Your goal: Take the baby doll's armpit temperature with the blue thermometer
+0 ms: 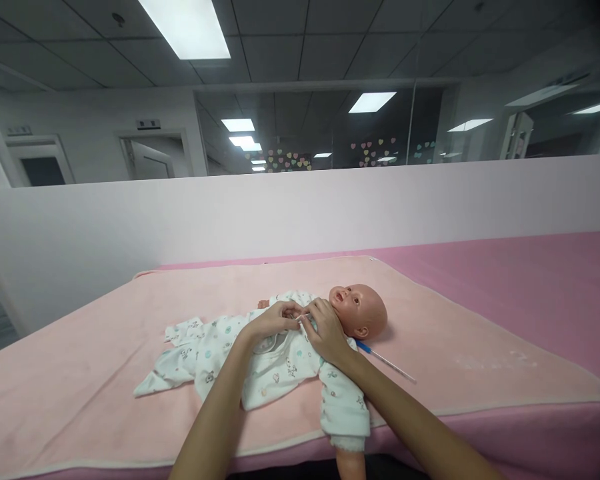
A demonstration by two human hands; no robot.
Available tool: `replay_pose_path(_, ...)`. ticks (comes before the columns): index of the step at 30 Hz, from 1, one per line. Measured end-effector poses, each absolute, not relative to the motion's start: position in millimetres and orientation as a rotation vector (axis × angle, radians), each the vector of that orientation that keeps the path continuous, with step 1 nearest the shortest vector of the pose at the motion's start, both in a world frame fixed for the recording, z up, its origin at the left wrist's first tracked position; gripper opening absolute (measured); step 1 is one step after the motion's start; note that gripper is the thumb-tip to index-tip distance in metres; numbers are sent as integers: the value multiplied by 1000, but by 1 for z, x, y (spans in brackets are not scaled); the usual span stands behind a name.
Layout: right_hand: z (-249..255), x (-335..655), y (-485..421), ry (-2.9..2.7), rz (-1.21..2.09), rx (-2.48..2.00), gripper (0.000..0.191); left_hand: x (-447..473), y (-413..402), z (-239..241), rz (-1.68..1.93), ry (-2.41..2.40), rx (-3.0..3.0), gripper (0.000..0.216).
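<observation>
Where the pink surface (530, 280) ends at the near edge, the doll (363, 312) extends one arm toward the viewer, inside a printed sleeve (344, 407); its hand is cut off by the bottom of the view. Both bare forearms come in from below and converge over the doll's chest. The left hand (279, 317) is bent at the front of the white printed garment (280, 373), its fingertips pinching a thin white strip (303, 317). The right hand (326, 328) meets it just beside the doll's chin, thumb and fingers closed on the same strip; whether the strip is knotted cannot be determined. A pale rounded item (266, 344) shows beside the left wrist, too obscured to identify.

The doll lies on its back, head to the right, with printed trouser legs (175, 370) spread to the left. Just beside the head, a slim rod (390, 364) with a blue end rests on a peach blanket (480, 370), which is laid over the pink surface.

Beyond stands a low white wall (300, 217). Farther back, glazing carries heart-shaped stickers (289, 160); a door (151, 162) stands ajar at left, and lit ceiling panels (187, 27) hang overhead.
</observation>
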State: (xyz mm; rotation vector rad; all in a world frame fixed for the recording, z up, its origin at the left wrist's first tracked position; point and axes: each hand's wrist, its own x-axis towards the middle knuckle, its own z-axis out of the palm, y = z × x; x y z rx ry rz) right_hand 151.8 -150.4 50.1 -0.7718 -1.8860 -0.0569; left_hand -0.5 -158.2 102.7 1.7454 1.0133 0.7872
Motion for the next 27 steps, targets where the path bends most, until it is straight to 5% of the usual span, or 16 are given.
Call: replay_pose_path(27,50,152,-149,-1829,-29,-732,17,0,-163,107,836,1153,1682,12)
